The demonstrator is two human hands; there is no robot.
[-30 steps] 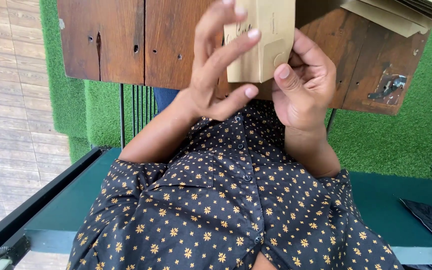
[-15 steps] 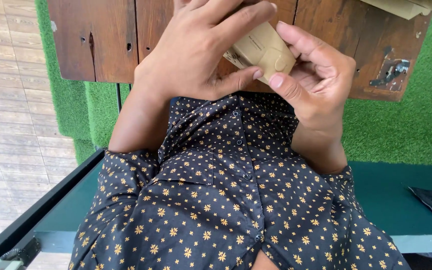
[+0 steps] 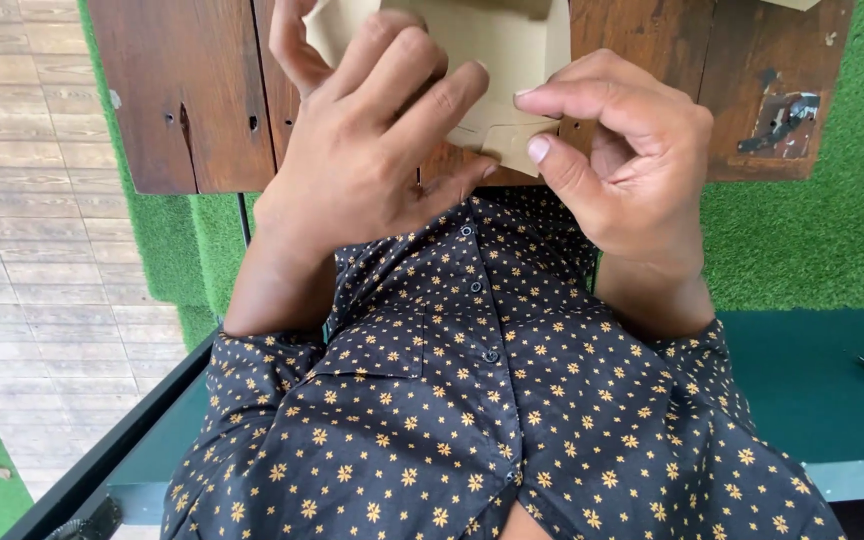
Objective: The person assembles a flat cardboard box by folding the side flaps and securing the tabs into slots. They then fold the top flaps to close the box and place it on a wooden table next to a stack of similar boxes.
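Head view: both hands fold a tan cardboard piece (image 3: 492,70) over the wooden table (image 3: 192,90).
I see left hand (image 3: 362,150) fingers grasping its face for support; right hand (image 3: 622,150) pinches the tab.

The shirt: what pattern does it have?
Dark shirt with small yellow-orange star-like flowers, clearest in the head view.

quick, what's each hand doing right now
Left hand: closed over the tan cardboard piece.
Right hand: pinching the cardboard's lower edge.

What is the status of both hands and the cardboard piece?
Left hand grip on tan cardboard piece. Right hand pinching its lower tab. Held above wooden table. Nothing in the way.
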